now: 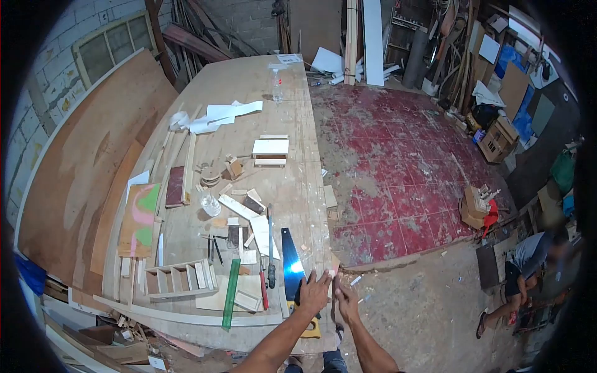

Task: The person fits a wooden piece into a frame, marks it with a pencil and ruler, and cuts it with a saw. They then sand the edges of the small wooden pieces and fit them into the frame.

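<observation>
My left hand (316,291) lies at the right edge of the wooden workbench (298,186), over the handle end of a hand saw (292,264) with a shiny blade and yellow handle. Its fingers reach toward a small pale piece at the edge. Close to its right, my right hand (346,297) is bent around a dark, narrow piece (336,286) at the table edge. Left of the saw are a file (271,242), a red-handled tool (263,292) and a green ruler (231,292).
A slotted wooden frame (180,280), wood offcuts, a plastic bottle (277,87) and a small white-topped wooden model (271,149) stand on the bench. Right of it is a red tiled floor (398,174) with a cardboard box (497,140). Another person (528,261) sits at the far right.
</observation>
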